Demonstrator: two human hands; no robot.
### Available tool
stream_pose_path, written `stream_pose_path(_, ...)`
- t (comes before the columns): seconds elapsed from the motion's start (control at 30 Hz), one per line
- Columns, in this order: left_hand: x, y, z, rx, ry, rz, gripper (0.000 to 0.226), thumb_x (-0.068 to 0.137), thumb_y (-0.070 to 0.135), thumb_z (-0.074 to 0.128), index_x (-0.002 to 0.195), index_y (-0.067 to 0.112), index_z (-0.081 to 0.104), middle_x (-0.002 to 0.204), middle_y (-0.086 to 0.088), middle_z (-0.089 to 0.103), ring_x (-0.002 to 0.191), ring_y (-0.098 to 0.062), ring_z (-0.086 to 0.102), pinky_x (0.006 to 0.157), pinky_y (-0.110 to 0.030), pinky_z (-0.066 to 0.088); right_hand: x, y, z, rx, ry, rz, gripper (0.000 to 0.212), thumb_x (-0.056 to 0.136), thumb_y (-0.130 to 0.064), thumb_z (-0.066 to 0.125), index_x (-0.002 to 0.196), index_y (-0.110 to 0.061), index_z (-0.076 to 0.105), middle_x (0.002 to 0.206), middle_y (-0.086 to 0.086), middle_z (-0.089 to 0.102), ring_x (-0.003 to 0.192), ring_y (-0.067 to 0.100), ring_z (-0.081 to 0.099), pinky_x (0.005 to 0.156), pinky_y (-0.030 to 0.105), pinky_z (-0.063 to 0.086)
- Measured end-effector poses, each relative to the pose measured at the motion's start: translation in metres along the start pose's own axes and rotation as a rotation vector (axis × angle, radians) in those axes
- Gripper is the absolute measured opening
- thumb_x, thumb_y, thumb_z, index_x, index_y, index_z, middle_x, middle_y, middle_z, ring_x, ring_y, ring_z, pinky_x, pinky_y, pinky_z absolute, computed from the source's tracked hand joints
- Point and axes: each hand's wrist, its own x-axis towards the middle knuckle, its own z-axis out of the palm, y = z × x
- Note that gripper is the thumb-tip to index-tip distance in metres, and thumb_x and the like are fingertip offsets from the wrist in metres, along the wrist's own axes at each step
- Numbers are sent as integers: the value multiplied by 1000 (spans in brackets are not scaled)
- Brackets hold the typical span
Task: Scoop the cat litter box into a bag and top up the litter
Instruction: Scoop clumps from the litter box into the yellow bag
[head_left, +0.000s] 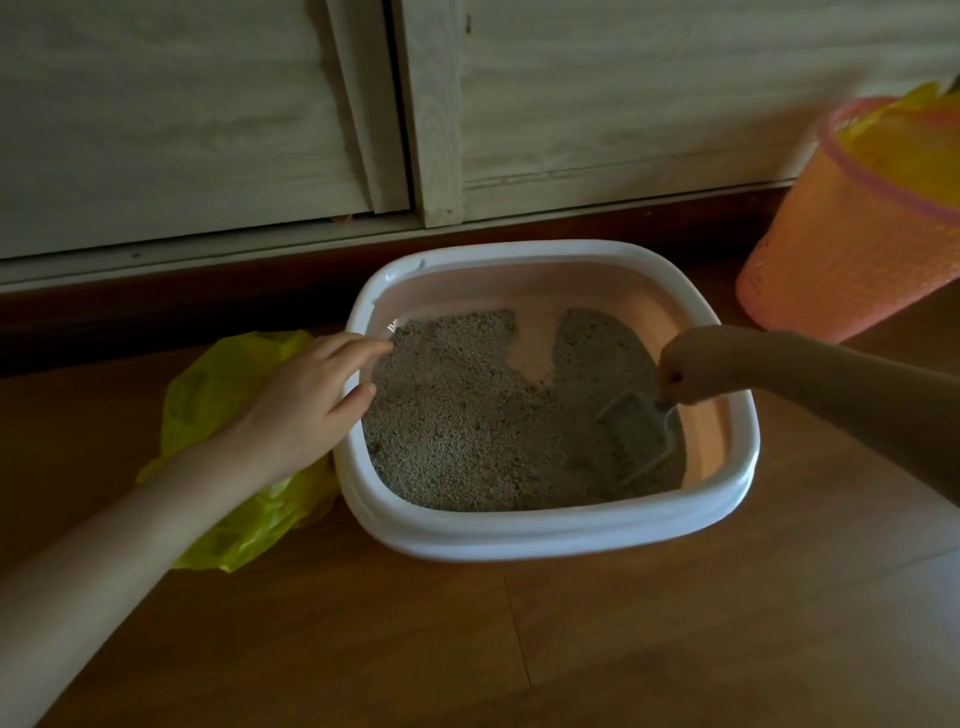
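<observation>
The rounded plastic litter box (545, 535) had a white rim and pale pink inner walls, and the grainy litter (457, 431) in it was grey-beige. The slotted plastic scoop (636, 434) was grey. A crumpled plastic bag (218, 395) was yellow. The perforated plastic wastebasket (841, 234) was orange with a pink rim and yellow liner. The wooden floor (363, 634) was brown.

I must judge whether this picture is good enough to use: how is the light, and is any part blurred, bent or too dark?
Head view: dim overall, light falling from the left, so the left hand is bright and the right hand sits in shadow; the scoop is murky against the litter; a small glare spot on the litter box rim; wide-angle bending tilts the orange bin; edges soft.
</observation>
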Motion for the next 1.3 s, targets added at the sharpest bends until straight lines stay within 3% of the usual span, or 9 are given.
stream_pose_path(0.1, 1, -1, 0, 1, 7, -3, 41, 93, 12, 54, 133, 14, 50, 133, 0, 50, 123, -17, 44, 94, -24, 31, 8, -25, 20, 134, 8, -83, 31, 90, -47, 56, 69, -24, 61, 64, -9, 57, 57, 5, 50, 56, 18, 40)
stream_pose_path(0.2, 2, -3, 1, -6, 2, -11, 40, 93, 15, 52, 134, 17, 49, 133, 2, 49, 123, -16, 43, 93, -24, 32, 19, -45, 34, 242, 15, -111, 26, 92, -44, 53, 84, -23, 66, 77, -5, 64, 68, 10, 59, 71, 27, 51)
stream_pose_path(0.33, 2, -7, 4, 0, -10, -7, 41, 94, 20, 50, 135, 19, 47, 135, 4, 48, 125, -15, 42, 96, -25, 33, 29, -68, 40, 313, 2, -137, 28, 94, -42, 51, 83, -21, 65, 80, -2, 65, 71, 12, 59, 75, 33, 52)
stream_pose_path(0.5, 2, -9, 1, -3, -1, -10, 44, 89, 27, 44, 131, 16, 51, 131, 2, 51, 121, -15, 45, 94, -24, 34, 41, -98, 46, 452, 1, -187, 29, 95, -39, 51, 81, -21, 68, 68, -9, 59, 60, 6, 53, 62, 24, 43)
stream_pose_path(0.67, 1, -16, -4, -10, 1, -9, 44, 87, 25, 45, 129, 13, 53, 126, -1, 54, 118, -17, 48, 94, -21, 33, 48, -122, 57, 570, 18, -159, 34, 95, -40, 49, 88, -15, 70, 80, 6, 66, 65, 14, 54, 61, 28, 42)
stream_pose_path(0.77, -1, -19, -7, -7, 17, -10, 42, 87, 23, 48, 128, 14, 54, 124, -1, 54, 115, -15, 48, 91, -20, 34, 44, -141, 65, 634, 60, -140, 34, 97, -38, 47, 89, -13, 68, 72, 2, 59, 60, 12, 49, 54, 26, 38)
stream_pose_path(0.93, -3, -24, -11, 8, 41, -11, 37, 90, 15, 54, 127, 12, 55, 124, -2, 55, 114, -15, 48, 87, -14, 29, 51, -163, 60, 718, 119, -93, 37, 98, -36, 47, 70, -15, 58, 61, 0, 51, 53, 13, 45, 49, 26, 34)
stream_pose_path(1.13, -6, -23, -16, 20, 38, -11, 36, 93, 14, 54, 129, 14, 53, 125, 0, 53, 115, -14, 47, 90, -20, 33, 70, -166, 22, 513, 126, -78, 37, 98, -42, 42, 82, -18, 65, 65, -1, 56, 57, 14, 50, 54, 26, 42)
stream_pose_path(1.3, -9, -28, -19, 31, 29, -18, 36, 93, 15, 54, 128, 14, 54, 126, 1, 53, 117, -14, 47, 93, -20, 33, 94, -177, 1, 247, 125, -86, 27, 101, -36, 37, 89, -22, 56, 73, -4, 53, 77, 19, 56, 71, 31, 49)
